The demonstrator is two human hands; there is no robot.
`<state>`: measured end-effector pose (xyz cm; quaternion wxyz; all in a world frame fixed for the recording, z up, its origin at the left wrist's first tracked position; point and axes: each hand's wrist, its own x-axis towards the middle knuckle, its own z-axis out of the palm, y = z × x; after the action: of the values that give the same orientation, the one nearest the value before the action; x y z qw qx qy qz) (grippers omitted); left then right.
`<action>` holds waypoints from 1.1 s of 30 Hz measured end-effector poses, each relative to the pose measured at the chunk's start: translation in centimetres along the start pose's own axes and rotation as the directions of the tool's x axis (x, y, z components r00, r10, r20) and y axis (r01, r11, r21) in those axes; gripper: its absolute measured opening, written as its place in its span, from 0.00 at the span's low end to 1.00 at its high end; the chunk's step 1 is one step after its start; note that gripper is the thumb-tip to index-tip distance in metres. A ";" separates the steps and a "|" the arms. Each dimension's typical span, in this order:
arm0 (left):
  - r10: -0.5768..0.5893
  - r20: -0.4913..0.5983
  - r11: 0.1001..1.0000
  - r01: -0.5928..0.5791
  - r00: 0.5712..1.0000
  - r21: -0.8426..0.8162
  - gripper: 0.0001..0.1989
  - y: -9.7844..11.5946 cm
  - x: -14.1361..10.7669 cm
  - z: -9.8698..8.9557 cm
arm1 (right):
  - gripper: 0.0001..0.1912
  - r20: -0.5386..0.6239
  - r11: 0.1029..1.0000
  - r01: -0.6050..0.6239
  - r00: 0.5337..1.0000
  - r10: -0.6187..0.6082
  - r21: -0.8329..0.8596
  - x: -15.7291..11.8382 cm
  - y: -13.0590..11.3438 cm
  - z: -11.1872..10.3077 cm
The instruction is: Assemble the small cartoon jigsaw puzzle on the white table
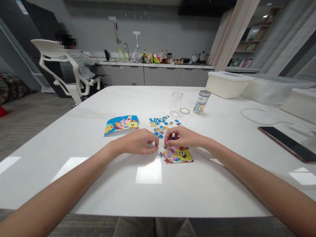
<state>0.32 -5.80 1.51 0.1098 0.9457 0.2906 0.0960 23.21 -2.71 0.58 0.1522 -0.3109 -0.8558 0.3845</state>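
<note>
A partly joined jigsaw puzzle [177, 156] with cartoon figures lies flat on the white table. My right hand [182, 135] bends over its upper left edge, fingers pinched on a small puzzle piece there; the hand hides the puzzle's top. Just left of the puzzle is my left hand [139, 141], thumb and forefinger drawn together; whatever they pinch is too small to make out. Loose puzzle pieces [161, 127] in blue and yellow are scattered beyond both hands. A curved picture sheet [122, 124] with similar cartoon figures rests behind my left hand.
Farther back stand a clear jar [176, 103], its round lid [185, 111] and a printed canister [201, 102]. To the right are a phone [290, 144], a white cable [253, 118] and storage boxes [228, 86]. A person [82, 65] sits beyond the table at left.
</note>
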 end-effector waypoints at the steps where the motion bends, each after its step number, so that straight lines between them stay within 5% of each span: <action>1: 0.005 0.026 0.999 -0.004 1.000 -0.042 0.07 0.2 0.0 -0.1 | 0.06 -0.001 1.000 0.005 1.000 -0.005 -0.001 0.0 0.0 0.0; 13: 0.011 0.073 0.990 0.000 0.997 -0.143 0.09 0.5 0.0 -0.1 | 0.05 -0.015 0.999 -0.005 1.000 0.006 0.043 0.1 0.0 0.2; 22: -0.091 -0.046 0.992 0.087 0.995 -0.087 0.10 0.0 0.4 0.7 | 0.05 0.001 0.972 -0.067 0.998 0.068 0.225 0.2 0.4 0.3; 33: -0.127 -0.088 0.991 0.123 0.988 -0.056 0.11 -0.3 0.5 1.2 | 0.06 -0.004 0.980 -0.046 0.999 0.048 0.193 0.4 0.4 0.2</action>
<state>0.87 -5.40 0.37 0.1260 0.9171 0.3515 0.1396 23.02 -2.35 0.17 0.1760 -0.3165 -0.8063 0.4677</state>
